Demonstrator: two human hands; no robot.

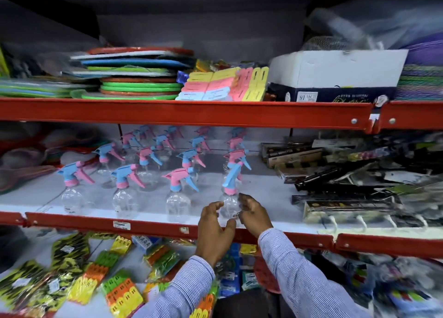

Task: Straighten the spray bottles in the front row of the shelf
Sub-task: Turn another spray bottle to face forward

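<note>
The left hand (214, 224) and the right hand (253, 212) cupped the clear body of the rightmost front-row spray bottle (230, 204) from either side, fingers curled and slightly spread; whether the fingertips actually pressed the plastic could not be told through the blur. Both wrists crossed the red front rail (148, 225) of the middle shelf, striped sleeves trailing down over the packets below. The bottle stood just behind that rail, its blue-and-pink trigger head (232, 178) turned differently from its neighbours. To its left the other three front-row bottles (176, 198) (124, 195) (72, 195) stood apart from one another near the shelf edge, with bare white shelf between them. More bottles stood in rows behind. To the right, an open strip of shelf separated the held bottle from a jumble of dark boxed goods (347, 183). Overhead, the upper red beam (191, 112) sat well above the trigger heads.
</note>
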